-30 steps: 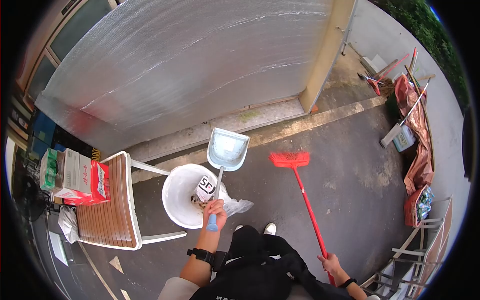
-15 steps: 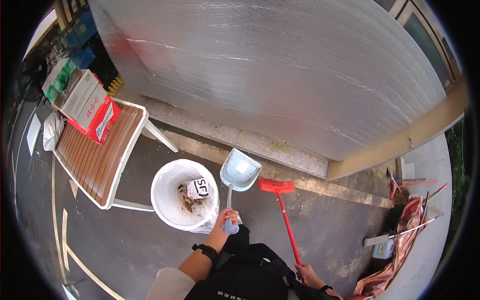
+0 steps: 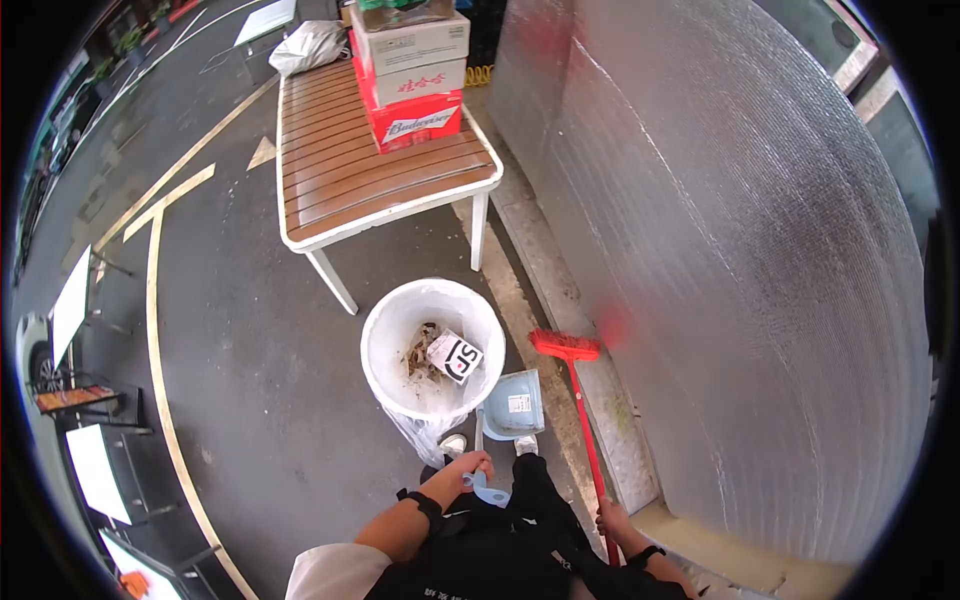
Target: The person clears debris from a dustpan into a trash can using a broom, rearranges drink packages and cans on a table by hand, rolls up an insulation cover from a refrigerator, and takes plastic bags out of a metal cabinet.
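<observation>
The left hand (image 3: pixel 470 470) is curled round the handle of a pale blue plastic dustpan (image 3: pixel 513 408), and the right hand (image 3: pixel 613 520) is wrapped round the long shaft of a red broom (image 3: pixel 585 430); both are closed on what they hold. The right hand's fingers are partly hidden, and the shaft's near end is lost against the dark clothing. Whether the broom's bristles touch the ground is hard to tell. On the brown slatted worktop with a white frame (image 3: pixel 325 170), a green-topped pack (image 3: pixel 390 15) above the stacked cartons (image 3: pixel 415 75) is cut off by the upper edge. A round white bin (image 3: pixel 378 345) with clear plastic (image 3: pixel 420 432) bunched at its foot holds a white box marked SF (image 3: pixel 455 356) and brown scraps (image 3: pixel 418 352), which are too small to identify. The dustpan's scoop lies beyond the left hand, right beside the bin, though contact between them cannot be made out. The broom's head lies well ahead of the right hand, near a silvery ribbed sheet (image 3: pixel 720 250).
</observation>
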A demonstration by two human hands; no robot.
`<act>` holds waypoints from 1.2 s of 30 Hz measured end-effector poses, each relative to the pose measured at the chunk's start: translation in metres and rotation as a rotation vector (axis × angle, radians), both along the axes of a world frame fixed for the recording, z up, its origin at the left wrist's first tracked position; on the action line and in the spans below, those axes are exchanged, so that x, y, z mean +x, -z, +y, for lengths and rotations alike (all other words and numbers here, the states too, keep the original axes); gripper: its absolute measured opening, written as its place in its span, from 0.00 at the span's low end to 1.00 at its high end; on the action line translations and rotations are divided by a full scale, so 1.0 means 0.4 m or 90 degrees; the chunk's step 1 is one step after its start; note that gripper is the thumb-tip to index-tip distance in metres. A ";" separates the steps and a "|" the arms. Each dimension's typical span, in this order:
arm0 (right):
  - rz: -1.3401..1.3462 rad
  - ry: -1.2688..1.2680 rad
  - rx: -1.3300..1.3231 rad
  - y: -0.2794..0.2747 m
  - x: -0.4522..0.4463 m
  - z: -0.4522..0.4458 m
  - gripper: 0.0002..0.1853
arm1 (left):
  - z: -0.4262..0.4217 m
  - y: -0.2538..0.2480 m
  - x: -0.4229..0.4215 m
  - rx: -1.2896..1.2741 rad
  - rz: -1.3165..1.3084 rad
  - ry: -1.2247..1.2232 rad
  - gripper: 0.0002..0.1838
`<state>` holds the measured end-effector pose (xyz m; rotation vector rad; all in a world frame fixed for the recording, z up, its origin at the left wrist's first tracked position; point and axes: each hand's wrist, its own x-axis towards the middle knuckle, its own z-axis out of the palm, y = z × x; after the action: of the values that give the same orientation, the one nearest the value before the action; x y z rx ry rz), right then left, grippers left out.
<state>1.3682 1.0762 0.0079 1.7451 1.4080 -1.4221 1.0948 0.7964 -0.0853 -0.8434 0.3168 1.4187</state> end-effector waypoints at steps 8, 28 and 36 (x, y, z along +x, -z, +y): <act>0.080 -0.195 -0.131 0.128 -0.391 0.271 0.24 | 0.028 -0.015 0.207 -0.111 0.030 -0.178 0.16; -0.022 -0.409 -0.300 0.319 -0.390 -0.051 0.10 | -0.346 -0.118 1.364 -0.225 -0.148 -0.645 0.16; 0.004 -0.452 -0.258 0.295 -0.300 -0.236 0.11 | -0.416 -0.295 1.638 -0.526 -0.018 -0.715 0.17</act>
<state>1.2481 0.9817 -0.1103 0.8582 1.4129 -1.1909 1.7499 0.6302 0.0325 -1.8969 0.4423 2.3468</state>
